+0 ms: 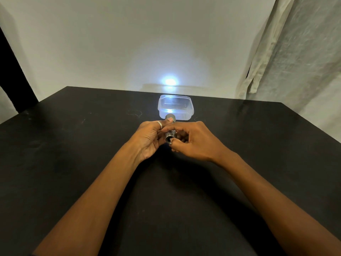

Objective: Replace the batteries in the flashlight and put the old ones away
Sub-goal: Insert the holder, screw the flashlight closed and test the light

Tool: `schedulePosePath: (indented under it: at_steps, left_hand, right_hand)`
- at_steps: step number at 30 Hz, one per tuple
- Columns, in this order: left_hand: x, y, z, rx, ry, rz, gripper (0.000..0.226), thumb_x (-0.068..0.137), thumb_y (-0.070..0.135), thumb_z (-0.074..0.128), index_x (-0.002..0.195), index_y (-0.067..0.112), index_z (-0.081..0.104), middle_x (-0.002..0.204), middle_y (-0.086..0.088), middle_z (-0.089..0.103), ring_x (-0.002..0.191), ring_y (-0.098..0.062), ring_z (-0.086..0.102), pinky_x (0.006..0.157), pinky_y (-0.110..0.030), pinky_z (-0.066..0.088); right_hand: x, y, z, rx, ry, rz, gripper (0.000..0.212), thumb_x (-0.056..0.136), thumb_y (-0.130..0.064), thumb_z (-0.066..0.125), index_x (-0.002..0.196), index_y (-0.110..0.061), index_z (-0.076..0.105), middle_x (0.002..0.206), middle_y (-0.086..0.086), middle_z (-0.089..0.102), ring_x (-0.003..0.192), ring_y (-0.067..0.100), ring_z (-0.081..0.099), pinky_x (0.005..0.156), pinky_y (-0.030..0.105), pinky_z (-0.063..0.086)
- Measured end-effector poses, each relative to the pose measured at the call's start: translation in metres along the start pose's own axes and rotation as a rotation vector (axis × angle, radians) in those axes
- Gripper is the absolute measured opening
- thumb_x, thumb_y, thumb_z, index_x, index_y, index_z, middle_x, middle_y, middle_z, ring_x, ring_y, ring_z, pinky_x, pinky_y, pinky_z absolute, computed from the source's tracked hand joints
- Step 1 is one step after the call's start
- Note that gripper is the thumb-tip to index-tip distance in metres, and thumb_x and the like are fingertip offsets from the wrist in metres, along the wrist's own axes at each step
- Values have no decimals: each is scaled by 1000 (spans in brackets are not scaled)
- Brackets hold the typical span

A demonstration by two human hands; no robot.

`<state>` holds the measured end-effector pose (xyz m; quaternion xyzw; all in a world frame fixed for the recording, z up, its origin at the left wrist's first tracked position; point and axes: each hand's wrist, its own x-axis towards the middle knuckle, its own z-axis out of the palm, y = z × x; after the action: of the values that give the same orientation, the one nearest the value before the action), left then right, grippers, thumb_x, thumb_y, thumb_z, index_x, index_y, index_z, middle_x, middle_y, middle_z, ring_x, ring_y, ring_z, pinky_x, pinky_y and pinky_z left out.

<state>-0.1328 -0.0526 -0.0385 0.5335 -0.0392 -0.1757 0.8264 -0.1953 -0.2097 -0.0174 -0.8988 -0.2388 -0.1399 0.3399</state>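
A grey metal flashlight (169,136) is held above the black table (73,145), its head pointing away from me at the wall. It is lit and throws a bright spot (170,81) on the wall. My left hand (150,137) grips the barrel, thumb on top near the head; a ring sits on that thumb. My right hand (191,140) holds the tail end between thumb and fingers, the thumb tip on the tail cap. A clear plastic container (176,107) stands just beyond the flashlight; whether batteries lie in it I cannot tell.
The black table runs to a pale wall at the back. A light curtain (295,52) hangs at the right, beyond the table's right edge. A dark upright (13,71) stands at the far left.
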Motion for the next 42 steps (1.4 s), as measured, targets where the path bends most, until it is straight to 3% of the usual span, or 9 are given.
schedulePosePath:
  at_steps: [6, 10, 15, 20, 25, 29, 33, 38, 42]
  left_hand:
    - [-2, 1, 1, 6, -11, -7, 25, 92, 16, 70, 104, -7, 72, 86, -13, 72, 76, -23, 72, 66, -31, 62]
    - [-3, 2, 2, 5, -6, -7, 29, 92, 15, 71, 108, -9, 71, 87, -13, 73, 75, -22, 72, 67, -31, 62]
    - [-6, 3, 4, 14, -20, -12, 16, 93, 14, 68, 89, 0, 72, 76, -11, 73, 67, -19, 72, 54, -26, 59]
    - [-6, 4, 5, 8, -20, -1, 16, 94, 14, 68, 87, 0, 72, 72, -9, 72, 63, -17, 72, 52, -25, 58]
    - [-7, 2, 8, -36, 11, 5, 15, 92, 16, 71, 89, 1, 72, 74, -10, 74, 65, -17, 72, 55, -25, 60]
    - [-6, 2, 9, -53, 4, 26, 20, 92, 23, 73, 103, 6, 72, 88, -10, 73, 75, -16, 70, 59, -22, 60]
    - [-7, 1, 11, 4, -17, 52, 24, 99, 26, 63, 120, 16, 70, 93, -6, 74, 71, -13, 70, 65, -25, 60]
    - [-14, 7, 11, 96, -122, 28, 36, 96, 45, 61, 121, 21, 70, 104, -8, 74, 93, -19, 73, 81, -31, 61]
    - [-17, 14, 3, 143, -222, 59, 49, 93, 30, 68, 140, 23, 57, 121, -7, 73, 110, -19, 71, 80, -30, 60]
  right_hand:
    - [0, 1, 1, 10, 0, 16, 41, 84, -14, 62, 121, -28, 73, 72, 4, 74, 67, 24, 72, 71, 39, 60]
    - [0, 1, 1, 9, 8, 14, 40, 85, -14, 61, 120, -27, 74, 72, 4, 75, 66, 25, 73, 70, 40, 60]
    - [0, -1, 2, -2, 15, -11, 38, 86, -10, 62, 120, -22, 75, 74, 1, 75, 63, 23, 70, 65, 40, 59]
    - [-1, -3, 2, 5, 34, -10, 36, 86, -10, 61, 115, -26, 75, 70, 4, 74, 59, 26, 68, 61, 41, 57]
    - [0, 2, 1, 63, 37, 24, 38, 88, -12, 59, 120, -29, 73, 79, 6, 77, 71, 24, 76, 71, 45, 62]
    - [1, 5, -1, 183, 78, 103, 40, 90, -7, 56, 122, -26, 72, 84, 2, 78, 75, 16, 78, 79, 39, 65]
    - [4, 0, -7, 397, 151, 154, 37, 97, 0, 49, 115, -22, 72, 80, 15, 77, 71, 27, 77, 68, 33, 62]
    - [17, -8, -16, 614, 193, 240, 27, 105, -8, 47, 108, -13, 73, 76, 24, 74, 63, 29, 72, 59, 30, 60]
    - [28, -14, -24, 578, 216, 251, 25, 104, -13, 50, 107, -2, 72, 68, 17, 71, 57, 23, 68, 54, 27, 56]
